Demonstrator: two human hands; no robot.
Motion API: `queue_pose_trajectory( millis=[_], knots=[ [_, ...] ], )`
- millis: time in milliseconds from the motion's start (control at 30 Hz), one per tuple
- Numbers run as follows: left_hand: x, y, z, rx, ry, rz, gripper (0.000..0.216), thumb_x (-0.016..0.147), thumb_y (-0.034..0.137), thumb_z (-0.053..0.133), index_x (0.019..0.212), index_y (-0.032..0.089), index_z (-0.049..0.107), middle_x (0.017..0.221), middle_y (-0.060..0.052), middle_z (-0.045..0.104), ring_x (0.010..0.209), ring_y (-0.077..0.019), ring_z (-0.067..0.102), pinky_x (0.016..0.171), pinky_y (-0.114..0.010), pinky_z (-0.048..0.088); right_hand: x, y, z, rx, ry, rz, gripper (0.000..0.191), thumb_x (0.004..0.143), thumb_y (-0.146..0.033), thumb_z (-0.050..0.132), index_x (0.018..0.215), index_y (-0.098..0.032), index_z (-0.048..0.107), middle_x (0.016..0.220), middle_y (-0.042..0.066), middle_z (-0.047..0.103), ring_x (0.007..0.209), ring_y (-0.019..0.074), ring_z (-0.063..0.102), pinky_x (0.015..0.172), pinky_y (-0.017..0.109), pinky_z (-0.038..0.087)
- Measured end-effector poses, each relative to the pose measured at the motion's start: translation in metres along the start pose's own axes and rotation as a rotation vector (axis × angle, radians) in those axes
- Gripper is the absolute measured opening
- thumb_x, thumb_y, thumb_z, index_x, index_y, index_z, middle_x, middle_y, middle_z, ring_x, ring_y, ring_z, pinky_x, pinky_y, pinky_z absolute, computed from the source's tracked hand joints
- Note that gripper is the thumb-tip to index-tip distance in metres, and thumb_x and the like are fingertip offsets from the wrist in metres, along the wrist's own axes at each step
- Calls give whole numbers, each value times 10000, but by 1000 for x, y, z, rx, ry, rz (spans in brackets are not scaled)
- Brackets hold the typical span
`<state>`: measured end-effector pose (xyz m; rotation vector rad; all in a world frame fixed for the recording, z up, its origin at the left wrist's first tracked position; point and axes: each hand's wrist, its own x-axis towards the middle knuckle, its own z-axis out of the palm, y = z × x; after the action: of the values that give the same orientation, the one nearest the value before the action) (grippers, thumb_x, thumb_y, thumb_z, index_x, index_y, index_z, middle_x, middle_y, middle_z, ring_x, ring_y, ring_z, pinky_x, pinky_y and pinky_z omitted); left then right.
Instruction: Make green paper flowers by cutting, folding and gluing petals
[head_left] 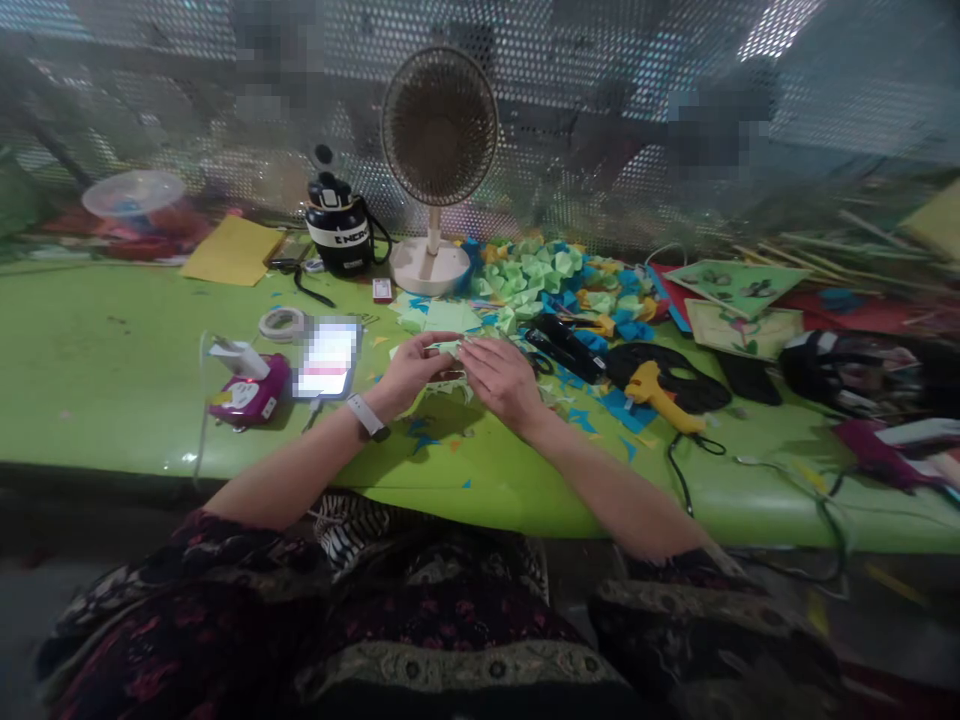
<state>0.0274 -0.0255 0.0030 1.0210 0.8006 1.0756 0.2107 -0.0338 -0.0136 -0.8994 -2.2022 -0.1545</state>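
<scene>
My left hand (415, 372) and my right hand (501, 380) meet over the front of the table. Between their fingertips is a piece of pale green paper (448, 347), mostly covered by the fingers. Fingers of both hands are bent inward and pinch it. Beneath and around them lie paper scraps. Just behind is a flat light green sheet (452, 317). Right of my right hand are a black stapler (568, 346) and the dark handles of what look like scissors (541, 364). A heap of folded green, blue and yellow paper pieces (534, 272) spreads behind.
A desk fan (433, 265) and a black bottle (337, 235) stand at the back. To the left are a lit phone (327, 360), a tape roll (283, 323) and a purple power socket (259, 398). A yellow glue gun (661, 398) with its cord lies right.
</scene>
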Motion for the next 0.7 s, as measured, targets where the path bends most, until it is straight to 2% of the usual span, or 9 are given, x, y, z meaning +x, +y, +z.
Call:
queue_pose_trajectory(
  millis=[200,300,367,433,533,700],
  knots=[
    [0,1,-2,89,-29,96,325,756,170,734,1060,152,623,600,62,584,590,-86,607,726,-291,586,-1,2,-1,89,175,161,218,963,-309,526,1037,-242,720,1078,78,750,1051,244,676,965,443,516],
    [1,0,-4,259,-27,231,257,772,222,729,1006,162,643,624,44,610,618,-102,615,699,-275,568,-1,3,-3,164,178,259,178,949,-322,548,959,-246,709,982,61,746,960,236,680,901,421,528],
    [3,-2,-5,388,3,343,212,768,241,735,956,156,682,724,-5,676,696,-122,643,715,-267,553,0,3,-2,218,181,307,166,941,-325,560,936,-240,702,969,61,739,941,230,677,878,407,531],
    [4,-4,-6,469,40,437,193,766,259,741,924,153,718,907,-71,731,849,-163,677,781,-288,552,0,2,-2,257,204,323,163,935,-332,570,910,-233,697,976,69,736,957,232,672,894,413,523],
    [6,-7,-8,501,74,522,194,768,295,749,905,157,749,1109,-126,726,1034,-219,674,872,-345,556,1,1,-1,284,233,328,158,928,-337,587,877,-229,690,974,75,736,969,234,669,923,428,508],
    [6,-10,-12,622,114,590,159,805,329,731,817,174,765,1087,-132,743,1012,-238,695,914,-410,549,1,-2,1,279,208,321,168,921,-346,588,847,-226,679,933,74,732,935,236,666,885,414,508]
  ],
)
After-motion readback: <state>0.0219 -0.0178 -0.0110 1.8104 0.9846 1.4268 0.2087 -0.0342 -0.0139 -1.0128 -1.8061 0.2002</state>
